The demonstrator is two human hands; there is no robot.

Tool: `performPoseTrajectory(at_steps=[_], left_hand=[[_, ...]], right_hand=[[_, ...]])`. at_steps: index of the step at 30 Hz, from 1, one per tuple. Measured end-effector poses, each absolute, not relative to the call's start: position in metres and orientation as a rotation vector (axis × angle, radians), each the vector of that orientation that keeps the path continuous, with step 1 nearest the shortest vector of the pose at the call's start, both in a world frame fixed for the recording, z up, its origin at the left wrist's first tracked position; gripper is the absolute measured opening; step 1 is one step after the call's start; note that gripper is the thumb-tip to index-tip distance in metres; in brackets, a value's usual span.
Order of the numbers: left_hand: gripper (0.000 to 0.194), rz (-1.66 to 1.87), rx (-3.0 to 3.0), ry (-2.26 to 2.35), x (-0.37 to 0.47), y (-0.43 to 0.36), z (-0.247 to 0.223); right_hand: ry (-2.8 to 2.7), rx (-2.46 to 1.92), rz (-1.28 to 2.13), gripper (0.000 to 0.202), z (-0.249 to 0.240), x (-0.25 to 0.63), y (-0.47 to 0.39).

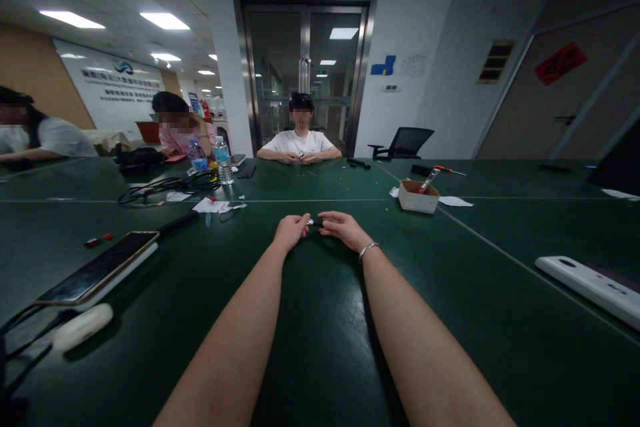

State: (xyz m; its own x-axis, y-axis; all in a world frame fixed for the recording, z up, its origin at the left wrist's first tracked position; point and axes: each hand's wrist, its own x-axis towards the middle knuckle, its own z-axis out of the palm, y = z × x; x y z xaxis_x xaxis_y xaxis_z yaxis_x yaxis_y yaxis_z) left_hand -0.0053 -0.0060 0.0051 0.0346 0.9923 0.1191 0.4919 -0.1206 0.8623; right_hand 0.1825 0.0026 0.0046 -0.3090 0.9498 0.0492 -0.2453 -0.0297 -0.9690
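A small black and silver object (316, 222) is held between both hands, just above the green table (320, 320). My left hand (292, 231) pinches its silver end between thumb and fingers. On the other side, my right hand (345, 228) has its fingers closed round the black end, and a silver bracelet (369, 251) circles that wrist. The object is too small to make out exactly what it is.
A phone (103, 267) on a white block and a white oval device (83, 327) lie left. Black cables (170, 188) and bottles (226, 163) stand beyond. A small box (419, 197) is right of centre; a white device (590, 287) lies far right. A person (300, 140) sits opposite.
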Motion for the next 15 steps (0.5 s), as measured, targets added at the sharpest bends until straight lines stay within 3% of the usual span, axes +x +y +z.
performPoseTrajectory(at_steps=[5,15], left_hand=[[0.055,0.952,1.737,1.620,-0.0028,-0.0114,0.0108],[0.051,1.003,1.752,1.558,-0.0038,-0.0077,0.0059]], right_hand=[[-1.255,-0.806,1.565,0.026,0.0030,0.1847,0.0042],[-1.260,-0.819,1.591,0.023,0.0007,0.1845,0.0089]])
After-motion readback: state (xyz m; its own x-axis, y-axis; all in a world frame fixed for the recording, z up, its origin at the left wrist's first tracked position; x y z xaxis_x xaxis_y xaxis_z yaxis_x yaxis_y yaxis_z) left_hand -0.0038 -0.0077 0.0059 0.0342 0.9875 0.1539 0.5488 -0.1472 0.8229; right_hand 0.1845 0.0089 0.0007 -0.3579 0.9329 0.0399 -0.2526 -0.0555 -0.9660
